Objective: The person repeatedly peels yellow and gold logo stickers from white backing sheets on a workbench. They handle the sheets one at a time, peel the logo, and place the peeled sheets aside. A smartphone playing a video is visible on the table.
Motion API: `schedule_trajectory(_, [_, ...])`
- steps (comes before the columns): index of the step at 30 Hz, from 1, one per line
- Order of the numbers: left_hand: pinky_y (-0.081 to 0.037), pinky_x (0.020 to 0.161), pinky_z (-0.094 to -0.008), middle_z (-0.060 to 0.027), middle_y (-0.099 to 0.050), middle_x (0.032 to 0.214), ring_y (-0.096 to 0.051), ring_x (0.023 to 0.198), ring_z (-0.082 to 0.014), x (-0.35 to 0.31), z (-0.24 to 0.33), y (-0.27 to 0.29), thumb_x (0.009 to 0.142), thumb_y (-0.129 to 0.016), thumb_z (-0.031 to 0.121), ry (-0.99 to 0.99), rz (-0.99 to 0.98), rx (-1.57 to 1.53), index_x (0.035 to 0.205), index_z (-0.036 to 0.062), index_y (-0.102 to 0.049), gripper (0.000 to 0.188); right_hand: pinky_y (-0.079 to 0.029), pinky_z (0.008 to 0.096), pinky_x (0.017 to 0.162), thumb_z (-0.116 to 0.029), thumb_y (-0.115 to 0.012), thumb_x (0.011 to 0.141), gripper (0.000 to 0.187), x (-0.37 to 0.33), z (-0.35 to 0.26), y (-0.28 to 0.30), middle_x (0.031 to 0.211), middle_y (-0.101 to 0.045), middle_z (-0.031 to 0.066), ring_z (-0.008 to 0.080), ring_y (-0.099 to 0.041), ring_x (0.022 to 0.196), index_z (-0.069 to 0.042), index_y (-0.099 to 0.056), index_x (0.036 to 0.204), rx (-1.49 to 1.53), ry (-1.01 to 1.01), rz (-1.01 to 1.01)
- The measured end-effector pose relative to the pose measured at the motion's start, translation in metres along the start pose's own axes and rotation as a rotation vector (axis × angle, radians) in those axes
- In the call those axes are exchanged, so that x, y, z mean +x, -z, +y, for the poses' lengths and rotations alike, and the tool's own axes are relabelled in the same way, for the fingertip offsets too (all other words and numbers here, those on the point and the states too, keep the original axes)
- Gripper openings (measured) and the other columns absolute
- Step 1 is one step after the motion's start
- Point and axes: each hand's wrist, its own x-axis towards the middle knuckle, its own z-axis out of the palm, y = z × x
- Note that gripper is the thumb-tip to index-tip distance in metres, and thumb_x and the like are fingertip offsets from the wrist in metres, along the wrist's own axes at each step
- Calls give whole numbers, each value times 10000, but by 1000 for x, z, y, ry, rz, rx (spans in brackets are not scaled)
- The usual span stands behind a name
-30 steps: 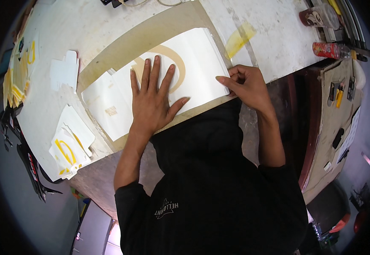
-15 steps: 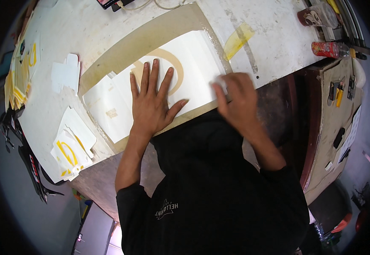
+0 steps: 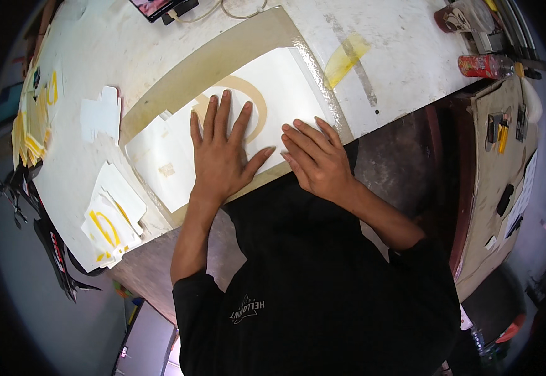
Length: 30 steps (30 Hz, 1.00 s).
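My left hand (image 3: 221, 160) lies flat with fingers spread on a white sheet (image 3: 285, 81), holding nothing. Its fingertips cover part of a tan curved shape (image 3: 261, 109) that arcs like a ring on the sheet. My right hand (image 3: 323, 161) rests over the sheet's right lower part, fingers stretched out and slightly apart, with nothing visible in it. Beneath the sheet is a larger tan mat (image 3: 223, 47), its shiny edge showing at the right. Small tan patches (image 3: 166, 169) mark the sheet left of my left hand.
Left on the white table lie white cut pieces (image 3: 100, 114), scraps with yellow shapes (image 3: 107, 227) and a yellow-white pile (image 3: 31, 138). A translucent yellow piece (image 3: 347, 59), a red-labelled bottle (image 3: 486, 66) and a cup (image 3: 462, 19) are at the right. A device with a screen (image 3: 154, 6) stands at the far edge.
My right hand has moved left and its fingers have straightened; it was blurred, with something whitish at its fingers. My left hand stays pressed on the sheet. The view has shifted slightly.
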Motion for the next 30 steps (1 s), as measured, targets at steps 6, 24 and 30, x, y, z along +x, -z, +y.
schedule_trajectory(6, [-325,1148,-512,-169,-561,1454,-512,1330,-356,23,-21,21,920,-760,342,-40,86,-74,1379,108,-654,527,-383,524,1178,-152,-734,930,254,-2,1,-2,1364,-668,104,251,-566,1346,-8,-744,1139,7,-9,-8])
schedule_trajectory(24, [-521,993,-429,-166,-664,1224,-636,1143,-358,73,-42,28,799,-890,294,-25,72,-222,1322,0,-649,646,-340,577,1203,-299,-814,869,387,12,9,18,1387,-636,81,273,-566,1318,-60,-746,1166,-42,127,-148])
schedule_trajectory(30, [-534,977,-424,-159,-677,1182,-657,1104,-346,80,-45,28,757,-915,334,6,24,-189,1245,-8,-695,635,-353,589,1185,-271,-793,880,320,17,11,17,1261,-681,120,277,-589,1255,-42,-759,1102,-35,205,-118])
